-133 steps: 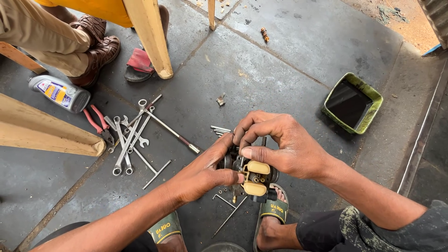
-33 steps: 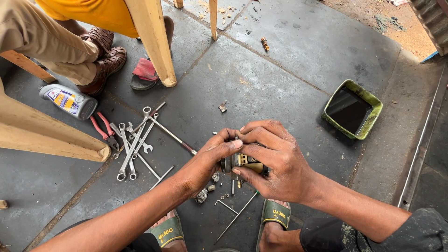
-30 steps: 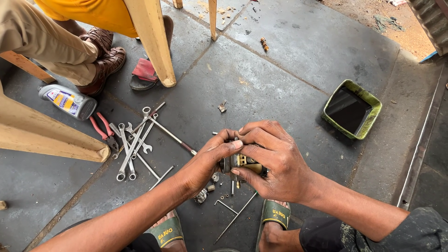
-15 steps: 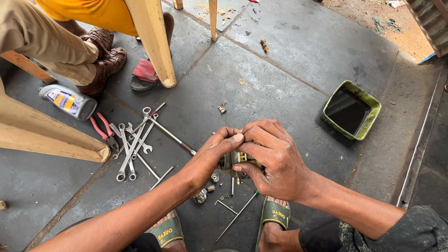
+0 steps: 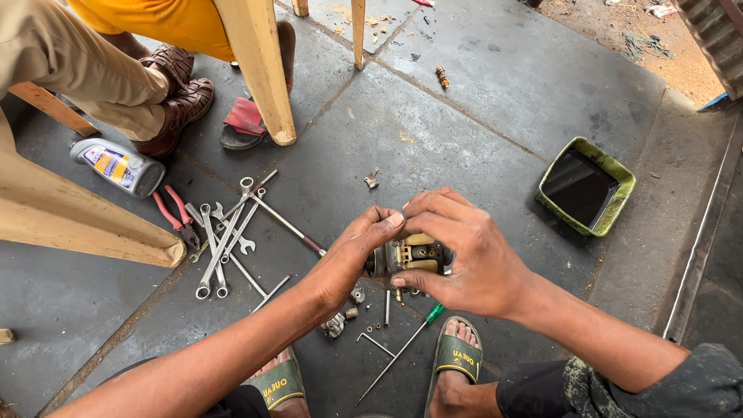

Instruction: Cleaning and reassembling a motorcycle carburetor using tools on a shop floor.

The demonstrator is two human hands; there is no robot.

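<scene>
A small metal carburettor body (image 5: pixel 412 255) with brass-coloured parts is held between both hands just above the dark floor. My right hand (image 5: pixel 463 255) wraps over its top and right side. My left hand (image 5: pixel 348 255) grips its left side, thumb and fingertips meeting the right hand's fingers at the top. Most of the part is hidden by the fingers. Below it lie small loose screws and fittings (image 5: pixel 340 321), an L-shaped key (image 5: pixel 375 342) and a green-handled screwdriver (image 5: pixel 402 350).
Several spanners (image 5: pixel 224 240) and red-handled pliers (image 5: pixel 176 217) lie to the left, beside a grey bottle (image 5: pixel 118 166). A green tray of dark liquid (image 5: pixel 586 186) sits at right. Wooden furniture legs (image 5: pixel 259 70) and another person's shoes (image 5: pixel 179 97) are at top left. My sandalled feet (image 5: pixel 453 356) are below.
Since the oldest frame the hands have shifted a little up and left with the part, closing more tightly over it. In the last second they barely move.
</scene>
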